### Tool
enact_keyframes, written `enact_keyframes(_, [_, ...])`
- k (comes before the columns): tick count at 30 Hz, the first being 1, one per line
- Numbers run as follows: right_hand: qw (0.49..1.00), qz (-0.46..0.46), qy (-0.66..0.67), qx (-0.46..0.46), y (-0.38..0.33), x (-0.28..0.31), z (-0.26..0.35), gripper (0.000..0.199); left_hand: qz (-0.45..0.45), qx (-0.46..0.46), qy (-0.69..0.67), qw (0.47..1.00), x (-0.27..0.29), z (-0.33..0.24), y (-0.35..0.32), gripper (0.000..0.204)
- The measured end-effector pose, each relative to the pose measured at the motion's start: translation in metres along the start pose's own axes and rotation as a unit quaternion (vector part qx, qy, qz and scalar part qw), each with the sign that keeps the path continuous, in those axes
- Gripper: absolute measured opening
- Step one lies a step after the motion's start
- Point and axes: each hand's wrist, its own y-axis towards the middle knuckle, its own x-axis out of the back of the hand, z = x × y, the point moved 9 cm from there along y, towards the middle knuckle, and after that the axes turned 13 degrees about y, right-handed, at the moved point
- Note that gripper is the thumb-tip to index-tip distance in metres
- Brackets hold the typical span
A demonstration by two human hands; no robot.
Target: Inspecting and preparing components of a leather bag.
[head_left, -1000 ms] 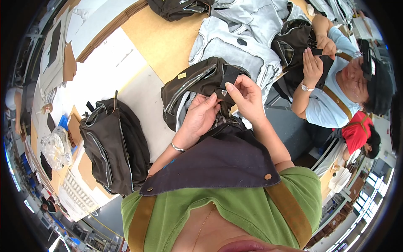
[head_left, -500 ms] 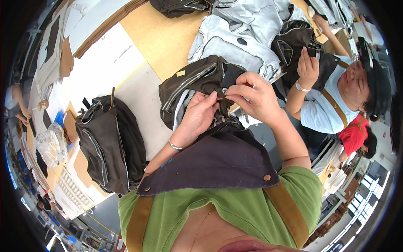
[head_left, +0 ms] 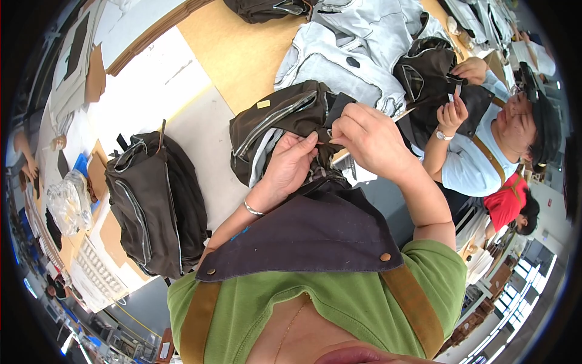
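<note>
A dark brown backpack [head_left: 294,119] with a silver zip and a small yellow tag lies at the table edge in front of me. Thumb and fingers of my left hand [head_left: 288,162] are closed on the near right part of its fabric. My right hand [head_left: 371,138] pinches beside it, close to a dark flat strap piece [head_left: 339,109] on the bag; its curled fingers hide what exactly they hold. Pale lining shows beneath the zip, near my left hand.
Another dark brown backpack [head_left: 154,206] stands to my left. Light grey cut fabric [head_left: 364,57] is heaped beyond the bag. A co-worker [head_left: 476,155] at right handles a similar bag [head_left: 427,70]. Clear plastic bags [head_left: 68,203] lie far left.
My right hand has turned over and its fingers have closed in more, while my left hand stays nearly in place. The co-worker's hands have shifted at their bag.
</note>
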Motion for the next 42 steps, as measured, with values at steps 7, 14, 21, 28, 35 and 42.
enact_keyframes(7, [1.0,0.021,0.002,0.001,-0.002,-0.007,-0.001,0.017,-0.028,-0.034,0.01,0.999,-0.001,-0.007,-0.003,0.014])
enact_keyframes(14, [1.0,0.019,0.009,0.002,-0.006,-0.013,-0.003,0.015,-0.047,-0.049,0.074,0.995,0.009,-0.007,-0.003,0.013])
enact_keyframes(21, [1.0,0.007,0.007,0.007,-0.007,-0.016,-0.005,0.014,-0.105,-0.093,0.098,0.985,0.012,-0.011,-0.008,0.018])
enact_keyframes(28, [0.998,-0.06,-0.016,0.001,-0.013,0.001,-0.004,0.015,-0.13,-0.05,0.233,0.963,0.037,-0.014,-0.007,0.019])
enact_keyframes(35, [0.986,-0.145,0.082,-0.018,-0.033,0.0,-0.012,0.027,-0.017,-0.062,0.097,0.993,0.0,-0.009,0.003,0.018])
enact_keyframes(42, [0.864,-0.366,0.305,-0.162,-0.06,-0.006,-0.055,0.047,-0.025,-0.053,0.091,0.994,0.003,-0.003,0.004,0.016])
